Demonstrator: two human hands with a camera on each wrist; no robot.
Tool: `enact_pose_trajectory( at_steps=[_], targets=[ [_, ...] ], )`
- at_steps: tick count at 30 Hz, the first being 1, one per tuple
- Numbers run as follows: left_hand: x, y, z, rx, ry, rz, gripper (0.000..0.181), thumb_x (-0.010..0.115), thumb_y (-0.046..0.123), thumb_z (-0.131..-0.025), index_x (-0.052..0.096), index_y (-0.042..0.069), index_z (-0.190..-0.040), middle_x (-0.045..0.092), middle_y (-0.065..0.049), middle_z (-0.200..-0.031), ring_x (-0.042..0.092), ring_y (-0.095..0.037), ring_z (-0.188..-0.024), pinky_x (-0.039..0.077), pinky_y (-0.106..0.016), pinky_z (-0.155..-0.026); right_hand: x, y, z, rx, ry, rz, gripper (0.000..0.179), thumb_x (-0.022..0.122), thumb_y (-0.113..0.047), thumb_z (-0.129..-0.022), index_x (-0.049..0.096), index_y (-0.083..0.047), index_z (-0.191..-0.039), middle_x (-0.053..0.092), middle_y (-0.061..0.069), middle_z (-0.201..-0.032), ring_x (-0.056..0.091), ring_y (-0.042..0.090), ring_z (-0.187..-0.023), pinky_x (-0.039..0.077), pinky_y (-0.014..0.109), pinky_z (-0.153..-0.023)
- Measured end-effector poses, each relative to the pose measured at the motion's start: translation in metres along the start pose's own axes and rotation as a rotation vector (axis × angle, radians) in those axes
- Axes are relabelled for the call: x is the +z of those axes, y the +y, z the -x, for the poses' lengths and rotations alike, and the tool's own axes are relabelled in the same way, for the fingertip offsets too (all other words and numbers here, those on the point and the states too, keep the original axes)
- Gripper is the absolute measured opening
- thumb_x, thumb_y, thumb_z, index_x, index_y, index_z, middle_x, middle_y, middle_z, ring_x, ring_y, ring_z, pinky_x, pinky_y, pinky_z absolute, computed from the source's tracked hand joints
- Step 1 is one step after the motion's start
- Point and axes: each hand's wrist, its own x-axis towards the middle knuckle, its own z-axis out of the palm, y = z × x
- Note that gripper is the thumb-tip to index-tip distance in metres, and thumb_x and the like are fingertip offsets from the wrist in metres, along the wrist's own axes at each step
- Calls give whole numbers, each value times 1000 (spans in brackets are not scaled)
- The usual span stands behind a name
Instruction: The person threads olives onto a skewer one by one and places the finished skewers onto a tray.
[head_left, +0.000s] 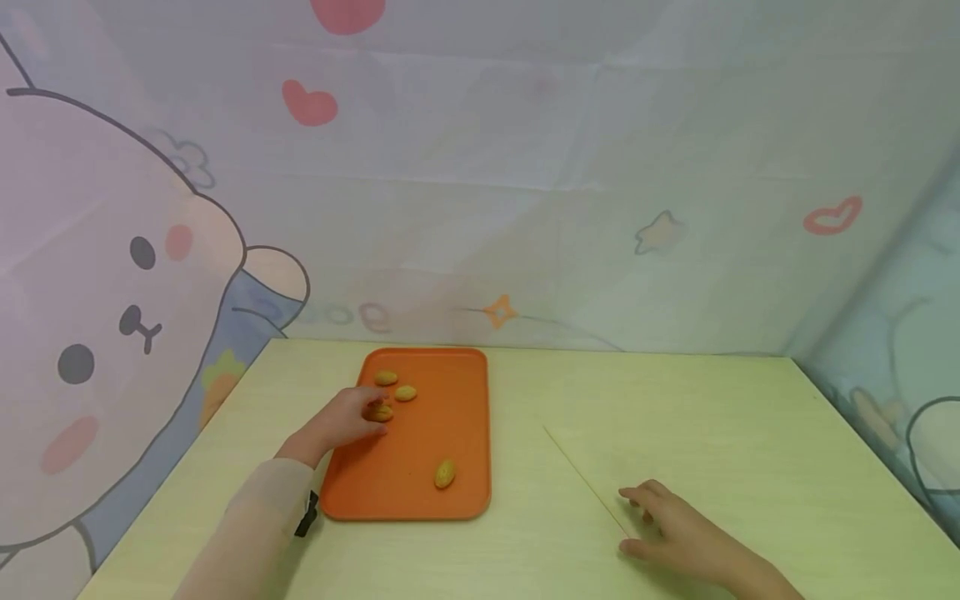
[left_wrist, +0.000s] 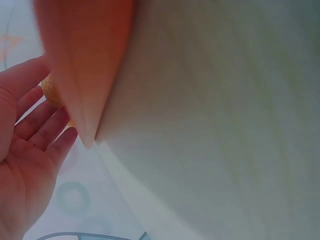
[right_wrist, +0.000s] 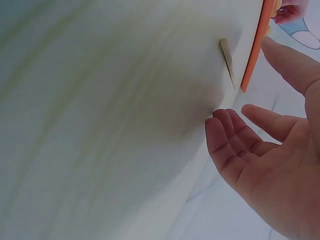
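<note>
Over the left side of an orange tray [head_left: 420,500] is my left hand [head_left: 347,419], its thumb and fingers apart on either side of a small yellow-brown oval piece [head_left: 382,413]. In the left wrist view that hand's fingers [left_wrist: 59,145] are loosely extended beside the textured oval [left_wrist: 51,92]. Two similar pieces, one [head_left: 386,377] behind the other [head_left: 406,392], lie just beyond the fingertips. My right hand [head_left: 686,537] is low over the table with relaxed fingers and holds nothing. A thin wooden skewer [head_left: 581,476] lies diagonally by its fingertips.
Another oval piece [head_left: 445,473] lies near the tray's front right corner. The pale yellow table [head_left: 712,425] meets a patterned cloth backdrop [head_left: 487,208] at its back edge. A black strap end [head_left: 307,514] sticks out under the left sleeve.
</note>
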Motion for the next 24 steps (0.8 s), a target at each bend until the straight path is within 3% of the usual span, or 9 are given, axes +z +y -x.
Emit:
enact_pose_trajectory(
  at_steps=[6, 14, 19, 24],
  targets=[
    [3, 1, -3, -10, -12, 3, 32, 76, 4, -81, 65, 0, -111, 66, -10, -102, 61, -26, -94, 52, -45, -86, 2, 2, -1, -26, -34, -10, 56, 73, -31, -85, 59, 11, -119, 51, 0, -96, 43, 5, -79, 45, 22, -65],
    [4, 0, -4, -17, -7, 30, 26, 75, 3, -81, 67, 1, -106, 67, -8, -97, 60, -24, -90, 53, -43, -84, 3, 0, -4, -7, -78, -73, 42, 72, -14, -84, 62, 13, -115, 45, -4, -78, 37, 0, -66, 38, 18, -55],
    [5, -2, -3, -4, 6, 7, 30, 75, 2, -81, 67, -4, -109, 68, -14, -103, 62, -29, -97, 53, -46, -87, 3, 0, -3, -23, -82, -91, 35, 70, -6, -85, 63, 13, -113, 47, -6, -77, 38, 0, -65, 41, 19, -55],
    [6, -1, -5, 11, 3, 6, 22, 74, -1, -80, 69, -1, -101, 68, -9, -95, 60, -24, -88, 53, -43, -82, 2, 0, -3, 1, -81, -94, 32, 69, -1, -85, 64, 13, -113, 51, -5, -79, 40, 0, -67, 43, 20, -57]
  ],
)
